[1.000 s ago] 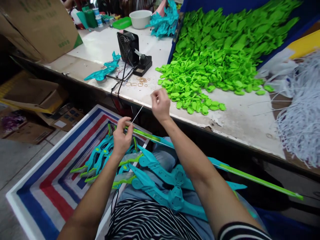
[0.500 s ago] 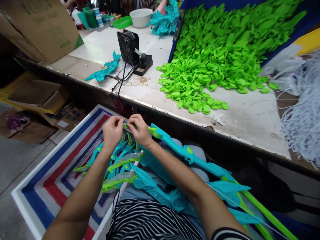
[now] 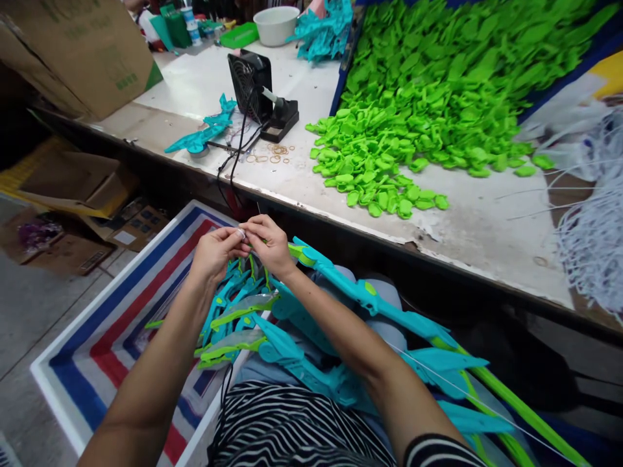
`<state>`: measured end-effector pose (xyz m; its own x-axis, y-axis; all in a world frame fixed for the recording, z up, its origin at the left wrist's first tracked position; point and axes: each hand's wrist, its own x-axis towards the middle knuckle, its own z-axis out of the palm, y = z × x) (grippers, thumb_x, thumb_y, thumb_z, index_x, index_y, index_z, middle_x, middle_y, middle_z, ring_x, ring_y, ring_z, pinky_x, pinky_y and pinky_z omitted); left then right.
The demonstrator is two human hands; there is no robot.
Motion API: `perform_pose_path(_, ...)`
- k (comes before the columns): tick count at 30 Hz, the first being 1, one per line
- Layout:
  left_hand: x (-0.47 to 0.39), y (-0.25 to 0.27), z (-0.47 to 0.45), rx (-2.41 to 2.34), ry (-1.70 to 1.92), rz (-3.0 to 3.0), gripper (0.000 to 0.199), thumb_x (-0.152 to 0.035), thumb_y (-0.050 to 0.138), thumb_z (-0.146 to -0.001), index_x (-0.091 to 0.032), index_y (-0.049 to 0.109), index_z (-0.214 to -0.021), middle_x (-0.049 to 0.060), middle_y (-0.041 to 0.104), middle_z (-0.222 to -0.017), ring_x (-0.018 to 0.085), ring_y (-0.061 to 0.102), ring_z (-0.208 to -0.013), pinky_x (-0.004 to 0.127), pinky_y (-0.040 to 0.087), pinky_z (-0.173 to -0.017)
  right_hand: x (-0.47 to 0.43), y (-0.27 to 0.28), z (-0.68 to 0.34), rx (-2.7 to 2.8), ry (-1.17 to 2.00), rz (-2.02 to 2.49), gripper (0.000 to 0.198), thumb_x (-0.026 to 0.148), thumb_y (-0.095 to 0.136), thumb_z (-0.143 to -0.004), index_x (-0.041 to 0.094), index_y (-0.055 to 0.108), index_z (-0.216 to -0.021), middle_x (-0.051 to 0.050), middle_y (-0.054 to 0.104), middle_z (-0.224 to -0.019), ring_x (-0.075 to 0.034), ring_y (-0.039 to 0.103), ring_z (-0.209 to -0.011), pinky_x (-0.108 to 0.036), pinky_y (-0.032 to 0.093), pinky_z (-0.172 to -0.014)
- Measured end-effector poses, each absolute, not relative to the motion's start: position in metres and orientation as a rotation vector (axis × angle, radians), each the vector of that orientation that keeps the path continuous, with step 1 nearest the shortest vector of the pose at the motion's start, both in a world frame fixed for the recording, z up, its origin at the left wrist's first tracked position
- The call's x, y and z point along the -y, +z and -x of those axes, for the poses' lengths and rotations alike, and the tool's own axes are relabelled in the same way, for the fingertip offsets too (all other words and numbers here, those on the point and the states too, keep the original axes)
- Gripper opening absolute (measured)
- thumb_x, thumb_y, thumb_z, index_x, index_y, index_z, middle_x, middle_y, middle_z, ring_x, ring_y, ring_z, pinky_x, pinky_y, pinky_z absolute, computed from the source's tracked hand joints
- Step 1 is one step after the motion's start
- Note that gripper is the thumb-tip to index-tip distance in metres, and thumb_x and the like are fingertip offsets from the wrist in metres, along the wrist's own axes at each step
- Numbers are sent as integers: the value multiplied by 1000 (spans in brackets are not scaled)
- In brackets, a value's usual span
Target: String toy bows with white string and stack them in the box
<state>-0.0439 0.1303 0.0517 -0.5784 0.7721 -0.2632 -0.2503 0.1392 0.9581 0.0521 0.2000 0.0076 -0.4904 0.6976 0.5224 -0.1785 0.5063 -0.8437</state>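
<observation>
My left hand (image 3: 221,250) and my right hand (image 3: 270,243) meet fingertip to fingertip over the tray's edge, both closed in a pinch. A small white bit of cord shows at my left thumb and fingers. My right fingers close around the green tip of a long turquoise-and-green plastic piece (image 3: 341,275), which stretches back across my lap; the tip itself is mostly hidden. A thin white cord (image 3: 452,383) trails along the lap at the right. More turquoise pieces with green ends (image 3: 287,347) lie under my right forearm.
Left of my lap, a white-rimmed tray (image 3: 117,279) with a striped lining contains similar pieces. On the table (image 3: 311,201) are a heap of green plastic parts (image 3: 413,123), a small black fan (image 3: 250,87), rubber bands (image 3: 277,152) and a bundle of white cords (image 3: 594,220). A cardboard box (image 3: 82,58) stands left.
My hands have come together, with the left fingers now touching the right ones. The green tip that showed between them is now mostly covered. The view has shifted slightly.
</observation>
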Motion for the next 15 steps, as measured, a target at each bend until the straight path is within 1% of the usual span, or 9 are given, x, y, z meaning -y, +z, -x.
perform_pose_path(2, -133, 50, 42, -1628, 1592, -486, 19, -26, 72, -56, -14, 58, -63, -2, 57, -52, 10, 56, -45, 22, 48, -45, -201, 8, -54, 1827, 1111, 410, 24, 24, 47, -91, 20, 67, -103, -5, 59, -98, -12, 58, -89, -26, 49, -80)
perform_pose_path(3, -134, 51, 42, -1635, 1593, -471, 17, -25, 69, -57, -14, 57, -61, -2, 57, -52, 11, 57, -45, 23, 49, -46, -201, 8, -54, 1844, 1087, 393, 23, 25, 48, -91, 20, 67, -103, -5, 59, -98, -12, 58, -88, -26, 49, -80)
perform_pose_path(6, -135, 55, 46, -1594, 1535, -457, 10, -21, 63, -59, -14, 56, -58, 0, 59, -54, 14, 61, -50, 28, 53, -53, -206, 9, -57, 1888, 1011, 331, 21, 29, 51, -90, 20, 69, -95, -5, 61, -93, -13, 59, -84, -26, 49, -78)
perform_pose_path(9, -131, 62, 51, -1555, 1447, -515, 8, -18, 65, -57, -12, 61, -61, 5, 64, -61, 15, 63, -56, 31, 56, -60, -212, 12, -60, 1947, 972, 299, 21, 28, 50, -91, 19, 68, -88, -4, 63, -88, -13, 60, -80, -26, 49, -75)
perform_pose_path(12, -127, 68, 52, -1584, 1384, -623, 15, -17, 72, -53, -11, 64, -65, 4, 64, -60, 14, 62, -53, 27, 54, -55, -215, 17, -64, 2054, 911, 286, 20, 25, 49, -90, 19, 66, -85, -4, 64, -84, -13, 60, -78, -25, 48, -74)
perform_pose_path(15, -128, 70, 49, -1665, 1336, -727, 18, -23, 75, -53, -13, 65, -64, 2, 60, -52, 11, 55, -44, 23, 47, -45, -215, 21, -68, 2119, 844, 329, 20, 22, 46, -90, 17, 65, -84, -4, 65, -82, -13, 60, -77, -24, 46, -73)
